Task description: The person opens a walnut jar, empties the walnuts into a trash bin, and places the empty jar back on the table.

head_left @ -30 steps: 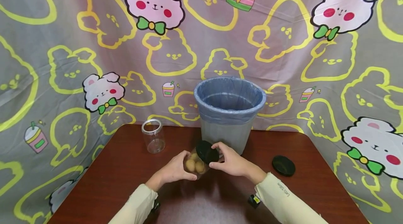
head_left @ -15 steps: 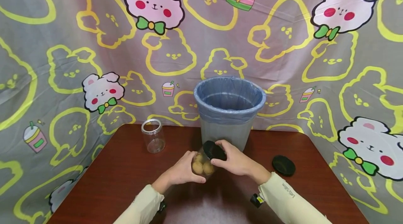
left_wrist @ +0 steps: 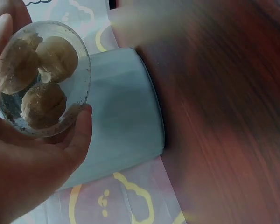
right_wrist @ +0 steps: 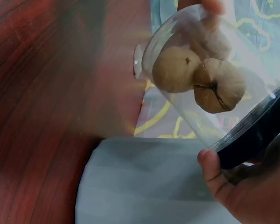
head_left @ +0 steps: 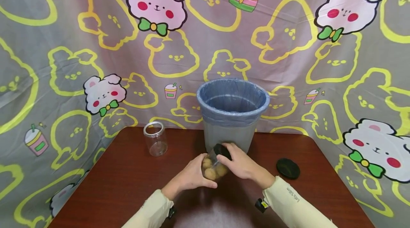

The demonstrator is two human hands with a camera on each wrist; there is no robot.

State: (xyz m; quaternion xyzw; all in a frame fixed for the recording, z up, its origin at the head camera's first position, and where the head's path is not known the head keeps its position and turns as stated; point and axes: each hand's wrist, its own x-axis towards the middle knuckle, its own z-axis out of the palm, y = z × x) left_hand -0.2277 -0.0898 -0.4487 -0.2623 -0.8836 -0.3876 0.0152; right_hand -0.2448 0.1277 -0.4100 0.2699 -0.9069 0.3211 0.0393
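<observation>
Above the middle of the tabletop (head_left: 118, 192), in front of the bin (head_left: 229, 133), a clear jar (head_left: 216, 166) is held tilted between two hands, its black lid (head_left: 224, 150) facing up and to the right. The left hand (head_left: 191, 175) has its grip curled round the jar's lower part; the right hand (head_left: 241, 164) has its grip bent round the lid, thumb at the rim.

The head view alone gives the layout. A second clear jar (head_left: 157, 143) with a silvery rim stands upright near the tabletop's far-left corner. A second black lid (head_left: 288, 168) lies flat towards the right edge. The bin stands at the far edge, a little right of its middle, with a blue liner (head_left: 233, 115) folded over its top and a patterned cloth (head_left: 176, 50) hanging behind.

The left wrist view looks at the jar's round base, which the head view hides: three brown balls (left_wrist: 43, 105) show most clearly through it, with the fingers and thumb about its edge. The right wrist view takes the jar from the side and brings out dark marks on the balls, one split in a star shape, and the lid lying across the mouth. How tightly the lid is fastened I cannot tell.
</observation>
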